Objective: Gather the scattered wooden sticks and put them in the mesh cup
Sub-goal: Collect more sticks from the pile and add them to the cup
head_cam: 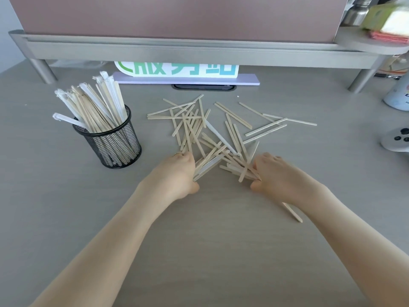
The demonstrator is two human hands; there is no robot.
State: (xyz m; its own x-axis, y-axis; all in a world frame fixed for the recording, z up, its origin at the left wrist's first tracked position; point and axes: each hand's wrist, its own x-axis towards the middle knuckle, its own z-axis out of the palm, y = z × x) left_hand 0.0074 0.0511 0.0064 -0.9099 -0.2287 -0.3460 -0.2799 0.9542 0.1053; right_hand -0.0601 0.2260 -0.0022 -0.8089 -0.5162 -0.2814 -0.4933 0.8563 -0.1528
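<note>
- The wooden sticks (212, 134) lie scattered in a crossed heap at the middle of the counter (210, 251), with a few loose ones trailing off toward 2 o'clock.
- The left hand (177, 173) has its fingers curled round a bunch of sticks at the heap's 7 o'clock edge.
- The right hand (276, 173) grips another bunch at the heap's 5 o'clock edge.
- One stick (293, 212) pokes out from under the right wrist.
- The mesh cup (110, 140) stands upright at 9 o'clock from the heap, already crowded with sticks and paper-wrapped ones.
</note>
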